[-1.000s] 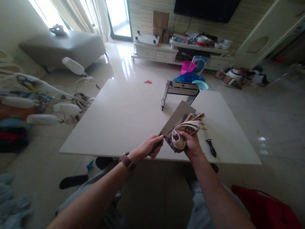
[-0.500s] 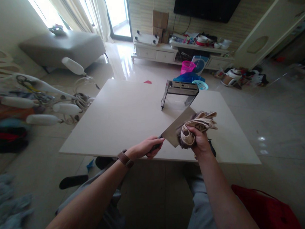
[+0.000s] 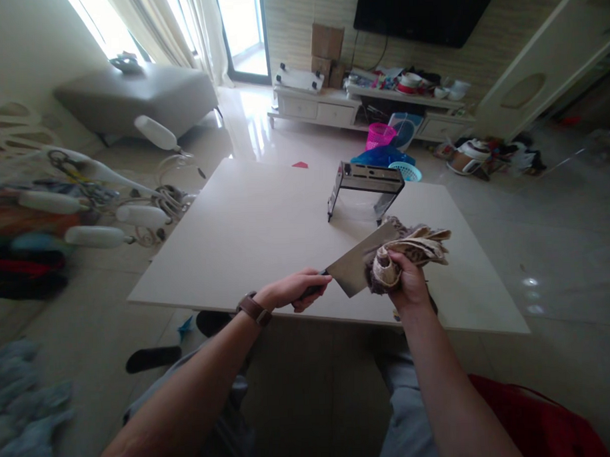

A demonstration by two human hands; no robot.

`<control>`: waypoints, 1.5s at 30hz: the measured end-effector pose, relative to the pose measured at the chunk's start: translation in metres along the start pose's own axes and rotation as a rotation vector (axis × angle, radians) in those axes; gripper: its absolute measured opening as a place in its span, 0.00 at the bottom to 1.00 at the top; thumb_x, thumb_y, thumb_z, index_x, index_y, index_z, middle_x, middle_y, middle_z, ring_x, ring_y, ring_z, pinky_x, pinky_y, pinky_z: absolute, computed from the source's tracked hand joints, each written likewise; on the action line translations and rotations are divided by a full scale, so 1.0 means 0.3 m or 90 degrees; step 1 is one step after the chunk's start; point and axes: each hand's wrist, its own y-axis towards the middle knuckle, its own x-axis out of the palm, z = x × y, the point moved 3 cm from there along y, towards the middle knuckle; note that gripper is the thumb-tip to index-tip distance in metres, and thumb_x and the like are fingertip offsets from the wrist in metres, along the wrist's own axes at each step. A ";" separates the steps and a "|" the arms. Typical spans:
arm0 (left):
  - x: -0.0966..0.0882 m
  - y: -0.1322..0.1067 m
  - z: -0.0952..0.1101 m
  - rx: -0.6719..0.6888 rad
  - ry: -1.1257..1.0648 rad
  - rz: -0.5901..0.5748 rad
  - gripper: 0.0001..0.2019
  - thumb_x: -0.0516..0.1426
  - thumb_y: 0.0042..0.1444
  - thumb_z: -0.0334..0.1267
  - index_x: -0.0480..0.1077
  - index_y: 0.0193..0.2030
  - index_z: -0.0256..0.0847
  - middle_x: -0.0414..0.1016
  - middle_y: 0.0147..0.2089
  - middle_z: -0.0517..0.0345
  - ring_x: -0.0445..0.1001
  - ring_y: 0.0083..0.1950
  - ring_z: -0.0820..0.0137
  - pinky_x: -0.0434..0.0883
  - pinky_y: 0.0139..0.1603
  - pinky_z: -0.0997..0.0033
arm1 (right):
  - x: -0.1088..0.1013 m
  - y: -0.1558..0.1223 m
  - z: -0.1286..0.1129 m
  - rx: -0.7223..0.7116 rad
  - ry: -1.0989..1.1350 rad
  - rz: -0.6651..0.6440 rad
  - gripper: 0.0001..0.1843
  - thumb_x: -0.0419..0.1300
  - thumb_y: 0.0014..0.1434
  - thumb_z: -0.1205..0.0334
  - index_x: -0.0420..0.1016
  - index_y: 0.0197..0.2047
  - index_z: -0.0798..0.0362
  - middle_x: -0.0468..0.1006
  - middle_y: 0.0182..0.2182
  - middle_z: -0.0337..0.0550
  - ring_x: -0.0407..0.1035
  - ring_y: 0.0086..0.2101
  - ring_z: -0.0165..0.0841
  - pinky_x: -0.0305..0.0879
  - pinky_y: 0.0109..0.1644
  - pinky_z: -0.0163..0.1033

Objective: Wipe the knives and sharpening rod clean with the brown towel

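My left hand (image 3: 303, 290) is closed round the dark handle of a cleaver (image 3: 355, 261), whose wide metal blade points up and to the right. Bunched in my right hand (image 3: 411, 281) is a brown and beige cloth (image 3: 410, 248), pressed against the far end of the blade, so that end is partly hidden. Both hands are above the near part of a white table (image 3: 245, 224). Beyond the blade, a knife holder with a metal top and clear sides (image 3: 370, 178) stands on the table. A dark object lies mostly hidden behind my right wrist.
A floor lamp with white shades (image 3: 98, 236) lies or leans left of the table. Past the far edge are a pink basket (image 3: 380, 135), a blue bag (image 3: 377, 155) and a light blue basket (image 3: 406, 171). Red fabric (image 3: 531, 414) is at the lower right.
The cloth has moved right along the blade towards its far end, baring more metal. My left hand still grips the handle. The whole view has shifted slightly.
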 end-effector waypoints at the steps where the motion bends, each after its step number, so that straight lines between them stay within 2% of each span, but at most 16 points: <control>1: 0.003 0.001 0.002 0.004 -0.004 0.003 0.23 0.59 0.60 0.59 0.62 0.29 0.42 0.56 0.16 0.67 0.51 0.15 0.77 0.51 0.15 0.77 | 0.004 -0.005 0.008 0.006 -0.002 0.000 0.16 0.74 0.39 0.67 0.80 0.35 0.52 0.84 0.31 0.35 0.77 0.29 0.31 0.78 0.36 0.37; 8: 0.030 0.021 0.000 0.043 -0.064 0.026 0.21 0.59 0.60 0.57 0.64 0.31 0.41 0.55 0.17 0.69 0.52 0.15 0.78 0.53 0.13 0.77 | 0.042 -0.058 0.053 0.019 -0.027 -0.048 0.17 0.75 0.41 0.66 0.80 0.36 0.50 0.84 0.32 0.33 0.78 0.31 0.32 0.78 0.39 0.38; 14: 0.043 0.059 -0.025 0.093 -0.115 0.030 0.20 0.57 0.62 0.57 0.64 0.33 0.41 0.56 0.16 0.70 0.52 0.13 0.78 0.55 0.13 0.77 | 0.078 -0.111 0.101 0.066 -0.030 -0.045 0.17 0.76 0.39 0.66 0.81 0.35 0.52 0.85 0.31 0.35 0.77 0.31 0.32 0.77 0.39 0.37; 19: 0.044 0.068 -0.024 0.099 -0.138 0.022 0.19 0.56 0.63 0.55 0.63 0.32 0.41 0.56 0.16 0.70 0.52 0.13 0.78 0.55 0.13 0.77 | 0.099 -0.135 0.112 0.090 -0.018 -0.048 0.18 0.76 0.37 0.67 0.82 0.34 0.52 0.85 0.32 0.35 0.78 0.32 0.33 0.77 0.41 0.39; 26: 0.049 0.040 0.011 0.068 -0.095 0.000 0.19 0.57 0.64 0.54 0.63 0.31 0.40 0.56 0.18 0.69 0.52 0.15 0.78 0.55 0.14 0.78 | 0.059 -0.071 0.039 0.031 0.001 -0.020 0.16 0.75 0.38 0.69 0.82 0.34 0.53 0.85 0.31 0.35 0.77 0.29 0.30 0.77 0.36 0.34; 31: 0.047 0.014 0.022 0.061 -0.063 -0.017 0.19 0.57 0.64 0.54 0.63 0.32 0.40 0.56 0.18 0.69 0.53 0.15 0.78 0.55 0.14 0.77 | 0.013 0.000 -0.010 -0.002 0.051 0.016 0.17 0.73 0.40 0.71 0.82 0.36 0.55 0.85 0.31 0.36 0.78 0.30 0.28 0.78 0.36 0.31; 40: 0.024 -0.007 0.027 0.058 -0.041 -0.001 0.18 0.57 0.64 0.53 0.65 0.33 0.40 0.55 0.17 0.69 0.51 0.15 0.78 0.50 0.14 0.79 | -0.057 0.073 -0.025 -0.049 0.093 0.071 0.14 0.69 0.48 0.71 0.81 0.39 0.52 0.85 0.33 0.35 0.80 0.32 0.30 0.80 0.39 0.33; 45: 0.006 -0.009 0.024 0.086 -0.072 0.012 0.18 0.57 0.63 0.54 0.65 0.33 0.40 0.55 0.16 0.69 0.50 0.14 0.78 0.51 0.13 0.78 | -0.040 0.061 -0.038 -0.028 0.101 0.026 0.13 0.71 0.48 0.69 0.81 0.39 0.50 0.85 0.34 0.33 0.79 0.33 0.29 0.79 0.39 0.33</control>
